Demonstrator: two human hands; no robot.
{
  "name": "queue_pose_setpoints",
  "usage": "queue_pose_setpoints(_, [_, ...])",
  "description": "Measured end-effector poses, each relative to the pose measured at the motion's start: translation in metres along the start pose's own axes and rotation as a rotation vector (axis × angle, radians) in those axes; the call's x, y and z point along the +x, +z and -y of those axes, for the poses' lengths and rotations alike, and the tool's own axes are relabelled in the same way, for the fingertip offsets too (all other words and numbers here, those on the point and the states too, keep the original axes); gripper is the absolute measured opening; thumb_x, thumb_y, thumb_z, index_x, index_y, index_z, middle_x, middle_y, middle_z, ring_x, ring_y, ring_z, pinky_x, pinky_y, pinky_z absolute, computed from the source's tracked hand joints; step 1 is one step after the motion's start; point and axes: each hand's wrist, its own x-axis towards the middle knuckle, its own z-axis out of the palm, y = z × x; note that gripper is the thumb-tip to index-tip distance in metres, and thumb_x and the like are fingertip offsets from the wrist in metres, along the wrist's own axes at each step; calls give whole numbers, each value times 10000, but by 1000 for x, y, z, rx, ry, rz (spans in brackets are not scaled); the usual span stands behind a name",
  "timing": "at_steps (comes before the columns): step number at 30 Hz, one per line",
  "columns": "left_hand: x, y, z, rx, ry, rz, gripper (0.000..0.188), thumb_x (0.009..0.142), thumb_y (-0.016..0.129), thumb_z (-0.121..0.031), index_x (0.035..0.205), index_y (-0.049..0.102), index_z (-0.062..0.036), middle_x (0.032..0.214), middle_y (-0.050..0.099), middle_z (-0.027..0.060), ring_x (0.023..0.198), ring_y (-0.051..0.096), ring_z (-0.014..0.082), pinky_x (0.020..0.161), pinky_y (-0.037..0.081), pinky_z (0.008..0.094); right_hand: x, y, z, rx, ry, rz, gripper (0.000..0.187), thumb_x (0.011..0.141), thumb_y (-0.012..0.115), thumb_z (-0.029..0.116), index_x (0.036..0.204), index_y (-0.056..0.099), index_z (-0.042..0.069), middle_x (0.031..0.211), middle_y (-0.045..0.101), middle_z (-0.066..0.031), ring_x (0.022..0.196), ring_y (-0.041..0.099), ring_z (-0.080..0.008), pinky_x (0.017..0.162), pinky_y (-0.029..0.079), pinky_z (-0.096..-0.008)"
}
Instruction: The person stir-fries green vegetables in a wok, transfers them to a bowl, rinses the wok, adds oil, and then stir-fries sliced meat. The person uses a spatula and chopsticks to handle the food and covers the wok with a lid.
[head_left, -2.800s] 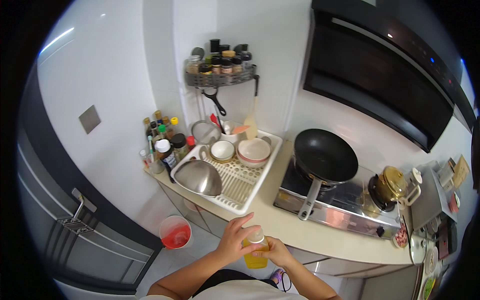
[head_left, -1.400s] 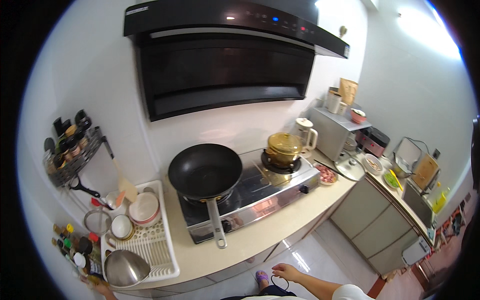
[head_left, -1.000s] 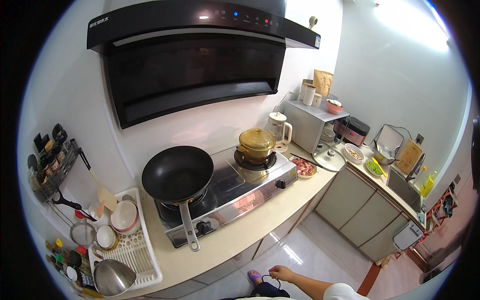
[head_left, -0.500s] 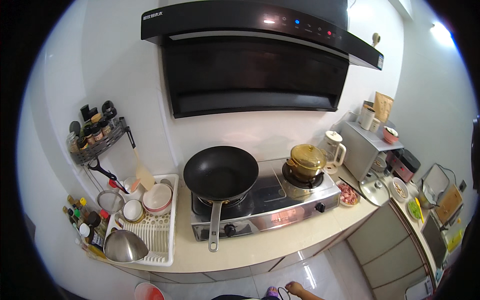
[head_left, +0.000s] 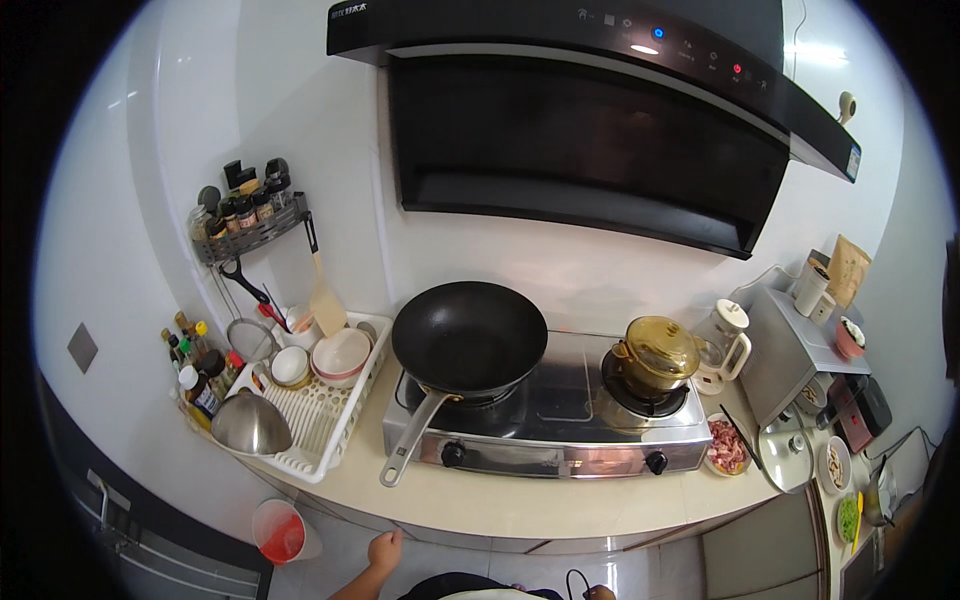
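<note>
While both hands hang at the bottom edge of the frame, neither touches anything. The left hand (head_left: 385, 550) is loosely curled with nothing visible in it. Only a sliver of the right hand (head_left: 600, 592) shows, so I cannot tell its state. Just above the left hand runs the beige counter (head_left: 520, 505), and the black wok (head_left: 470, 335) sits at frame centre on the 2-burner stove (head_left: 560, 440), its handle pointing down-left toward that hand. An amber glass pot (head_left: 655, 355) takes the right burner. The white dish rack (head_left: 310, 410) lies left of the stove, and the red bucket (head_left: 280, 530) is at lower left. Judging by this, no handling is underway. Reaching the wok handle would call for lifting the left hand over the counter edge.
</note>
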Motion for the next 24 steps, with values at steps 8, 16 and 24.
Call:
queue_pose_setpoints(8, [-6, 5, -123, -358, 188, -46, 313, 812, 534, -185, 601, 455, 32, 538, 450, 184, 495, 491, 273, 507, 372, 413, 5, -34, -29, -28, -116, -100, 91, 716, 564, 174, 690, 642, 135, 714, 633, -84, 694, 599, -269, 624, 486, -398])
queue_pose_setpoints(16, [33, 2, -182, -1070, -335, 254, 198, 848, 579, -251, 783, 521, -73, 629, 462, -3, 470, 415, 92, 401, 315, 222, -8, -46, -25, 624, 605, -20, 228, 772, 601, 183, 889, 641, -8, 723, 640, -101, 596, 612, -186, 500, 492, -300])
queue_pose_setpoints(24, [76, 4, -181, -1231, -632, 405, 342, 852, 572, -401, 787, 564, -65, 628, 489, -5, 457, 380, 89, 437, 332, 249, -43, -18, -5, 689, 634, 109, 182, 788, 550, 168, 806, 625, 4, 658, 610, -106, 563, 610, -208, 491, 486, -325])
